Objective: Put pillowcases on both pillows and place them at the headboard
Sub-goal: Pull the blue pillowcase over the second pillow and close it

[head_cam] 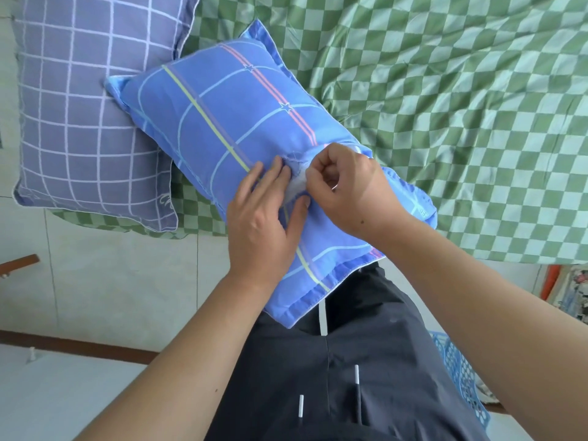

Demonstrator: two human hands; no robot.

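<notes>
Both hands meet on the blue pillow (222,122): left hand (264,218) presses flat, right hand (346,192) pinches fabric; corner writing seems illegible.

Two pillows, two hands, one bedspread, one crate.

Two pillows are counted: a blue pillow (229,128) in the middle, lying over the near edge of the bed, and a grey pillow (89,100) to the left of it. Both are seen in cases; a small patch of white filling is shown at one gap in the blue case. Two hands are counted on the blue pillow: the left hand (264,218) and the right hand (346,192). One green checked bedspread (461,106) is seen across the far and right side. One blue crate (461,374) is partly seen at the near right.
</notes>
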